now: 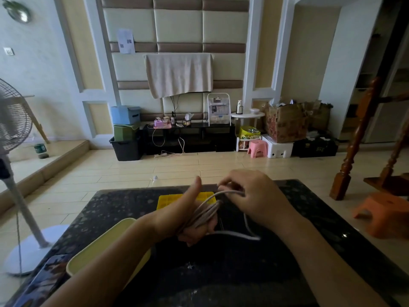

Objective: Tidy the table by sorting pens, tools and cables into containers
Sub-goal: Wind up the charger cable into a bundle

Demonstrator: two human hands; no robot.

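Note:
A white cable [205,212] is wound in several loops around my left hand [188,216], which is held over the middle of the dark table [243,273] with the thumb up. My right hand [250,196] pinches a strand of the cable near its top, just right of the left hand. A loose end of the cable [250,233] trails down under my right hand. A yellow gridded tray [168,201] lies behind my hands, partly hidden by them. A pale yellow oblong container [95,251] sits on the table's left side, under my left forearm.
A standing fan [13,134] is on the floor at the left. An orange stool [385,213] and wooden furniture legs [347,165] stand to the right of the table. A small white object [155,179] lies on the floor beyond the table's far edge.

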